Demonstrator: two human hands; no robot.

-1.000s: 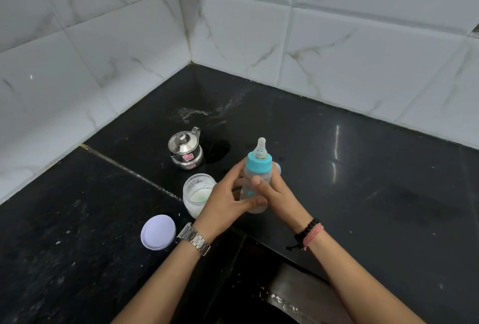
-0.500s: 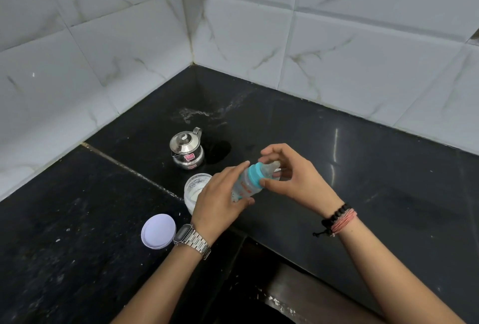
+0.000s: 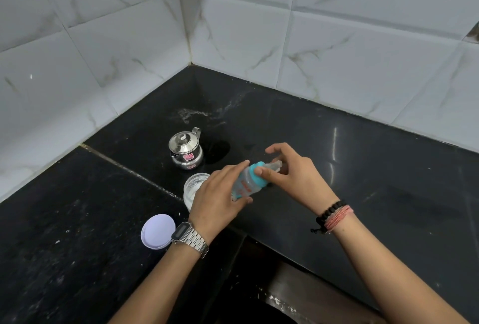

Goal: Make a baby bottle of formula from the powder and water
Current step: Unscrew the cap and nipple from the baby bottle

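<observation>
- I see the baby bottle [image 3: 246, 183] held up off the surface [image 3: 375, 168], tilted hard, teat end pointing right and slightly up, base down-left.
- My left hand [image 3: 220, 199] is wrapped round the lower body of the bottle, fingers curled over it, thumb underneath near the base. Closed grip, holding it.
- My right hand [image 3: 293, 176] is at the top end: thumb pressed on the teal collar [image 3: 258, 174], other fingers arched over the clear teat [image 3: 274, 165]. Fingers half spread, pinching the collar/teat area.
- Bottle body is clear w/ red print; can't tell how much liquid is inside.
- Powder jar [image 3: 193, 189] stands open on the surface just left of my left hand, partly hidden by it; whitish contents inside.
- Its white lid [image 3: 158, 231] lies flat on the surface, near the jar toward me, beside my left wrist.
- Small steel kettle [image 3: 185, 151] w/ lid on stands upright behind the jar, apart from it, pink sticker on its front.
- Metal watch [image 3: 190, 238] on left wrist; black bead band and pink thread band [image 3: 334, 216] on right wrist.
- Surface is black stone in a corner of white marbled wall tiles [image 3: 337, 51]; a pale smear sits behind the kettle.
- Sink edge [image 3: 272, 295] shows at the bottom, betw my forearms.
</observation>
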